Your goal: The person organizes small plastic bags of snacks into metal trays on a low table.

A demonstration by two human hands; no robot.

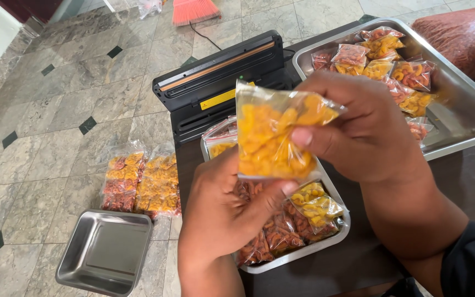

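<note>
Both hands are holding one small clear bag (270, 137) of yellow curled snack pieces up above the near tray (333, 234); the left hand (224, 212) is gripping the bag's lower edge, thumb lying across the bottom front, remaining fingers sitting behind the plastic; the right hand (358, 124) is pinching the bag's right side, thumb pressing on the front face, other fingers curling together behind the upper corner; the bag is standing roughly upright between the two grips, its top edge creased.

The near tray is showing more small bags of yellow and reddish pieces; most of its contents are lying hidden behind the hands and the raised bag. The sealing machine (221, 82) is sitting behind, lid raised; its lower front is being covered by the bag. The far tray (463, 118) is holding further bags and is running out of the frame on the right. On the floor, an empty steel pan (105, 253) is lying beside two larger packs (141, 184) of mixed pieces. The fingertips behind the bag are not making out clearly.
</note>
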